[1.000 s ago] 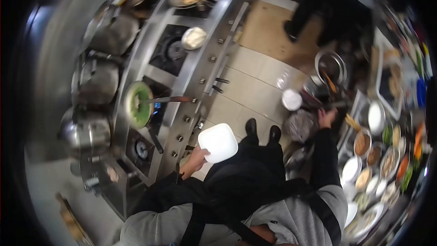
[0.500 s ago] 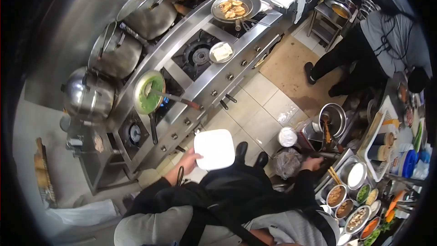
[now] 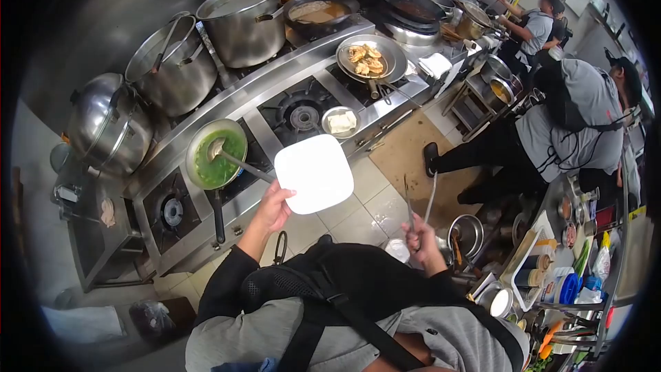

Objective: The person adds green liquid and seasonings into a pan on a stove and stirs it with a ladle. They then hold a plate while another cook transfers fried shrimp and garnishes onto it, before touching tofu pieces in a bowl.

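My left hand point(image 3: 274, 212) grips the lower left edge of a white, rounded-square plate point(image 3: 315, 176), its bare face turned up toward me. My right hand point(image 3: 424, 242) is closed around metal tongs point(image 3: 413, 210), whose two arms spread apart and point away from me. Left of the plate, a pan point(image 3: 190, 158) of green liquid sits on the stove with a ladle point(image 3: 237, 160) resting in it. Beyond the plate are a small metal dish point(image 3: 329, 129) with white pieces and a pan point(image 3: 394, 55) holding browned pieces of food.
Large steel pots point(image 3: 248, 34) line the back of the stove point(image 3: 275, 83). At right stand a steel pot point(image 3: 475, 234) and a white tray point(image 3: 527, 262) of bottles. A co-worker point(image 3: 544, 138) stands beyond on a brown mat point(image 3: 406, 148); other people work farther back.
My right hand has come up from beside the containers at right and now holds tongs. The plate has moved up, toward the stove. The view has tilted upward, showing more people.
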The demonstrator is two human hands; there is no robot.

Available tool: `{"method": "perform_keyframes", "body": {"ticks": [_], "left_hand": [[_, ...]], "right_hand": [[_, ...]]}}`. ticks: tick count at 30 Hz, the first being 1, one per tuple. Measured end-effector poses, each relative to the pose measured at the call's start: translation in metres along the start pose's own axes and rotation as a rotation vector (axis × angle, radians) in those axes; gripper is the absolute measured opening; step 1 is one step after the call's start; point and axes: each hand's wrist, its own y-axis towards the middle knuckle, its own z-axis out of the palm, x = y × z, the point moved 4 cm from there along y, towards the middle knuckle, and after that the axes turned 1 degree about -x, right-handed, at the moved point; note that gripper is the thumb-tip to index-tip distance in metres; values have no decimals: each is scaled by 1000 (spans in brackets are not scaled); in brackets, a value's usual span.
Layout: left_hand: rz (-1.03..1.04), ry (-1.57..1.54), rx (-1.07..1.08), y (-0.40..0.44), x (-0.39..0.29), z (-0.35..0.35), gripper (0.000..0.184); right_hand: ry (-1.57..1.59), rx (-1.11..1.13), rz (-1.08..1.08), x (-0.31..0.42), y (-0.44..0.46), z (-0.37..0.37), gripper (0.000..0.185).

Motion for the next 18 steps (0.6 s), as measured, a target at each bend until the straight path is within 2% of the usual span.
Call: {"method": "perform_keyframes", "body": {"ticks": [1,2,4,6,7,8,9,10,12,14,16,18], "left_hand": [[40,14,-20,7,-11,3,60],[88,31,-38,14,-25,10,61],[164,58,-77,31,-46,10,64],[182,51,-140,46,-61,7,63],[190,45,-169,54,-66,8,62],[224,20,-219,62,-71,12,53],[222,40,-237,69,-76,17,52],[220,62,-258,75,-80,20,52],[217,134,-323,93,-77,13,48],[212,118,-378,107,-70,19,46],[221,110,-435,120,-61,23,44],[208,50,-481,135,-47,28,45]], "right_hand": [[-18,-92,14,20,4,9,51],[-45,58,-27,41,9,20,69],[-249,-79,-190,87,12,49,72],[-520,-2,-349,138,26,79,59],[-696,-4,-484,167,37,94,46],[-826,-11,-543,194,43,120,36],[-924,43,-589,224,69,127,27],[-1012,-42,-579,248,79,150,23],[-1129,-18,-595,297,134,167,27],[-1196,-62,-503,335,191,187,32],[-1252,-158,-297,366,252,209,39],[-1274,-131,-199,390,319,225,39]]}}
